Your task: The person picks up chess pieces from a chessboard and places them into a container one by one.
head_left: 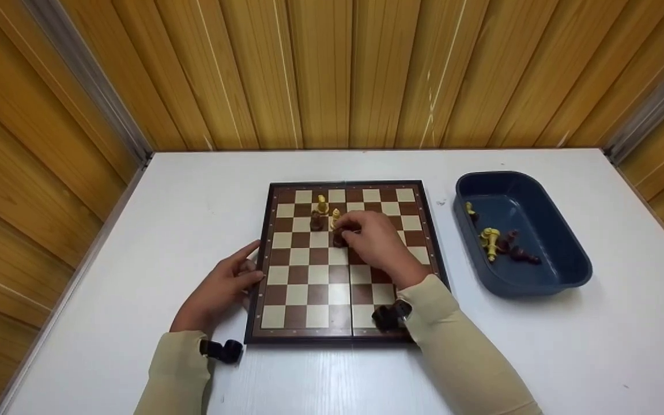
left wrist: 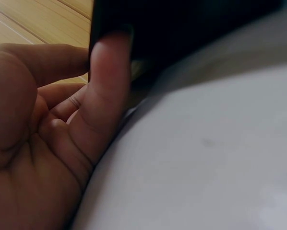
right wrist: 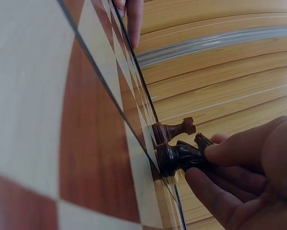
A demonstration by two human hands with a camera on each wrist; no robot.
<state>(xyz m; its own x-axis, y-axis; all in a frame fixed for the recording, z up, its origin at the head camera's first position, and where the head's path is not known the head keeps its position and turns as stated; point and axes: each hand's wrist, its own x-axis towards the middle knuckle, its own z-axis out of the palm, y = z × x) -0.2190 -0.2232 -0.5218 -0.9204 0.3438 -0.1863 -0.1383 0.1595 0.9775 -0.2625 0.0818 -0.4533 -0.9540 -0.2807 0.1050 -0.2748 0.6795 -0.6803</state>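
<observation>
left hand [head_left: 219,289] at board edge [head_left: 253,314], right fingers [right wrist: 213,194] pinching knight [right wrist: 184,154], tray [head_left: 551,230] apart

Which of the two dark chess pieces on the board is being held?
The dark knight, pinched by the right hand. The other, a rook with a notched top, stands free of the fingers.

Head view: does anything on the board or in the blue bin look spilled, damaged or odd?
Nothing stands out: no spill or damage shows. Loose pieces lie jumbled inside the blue bin, and the dark rook stands upright on the chessboard.
</observation>
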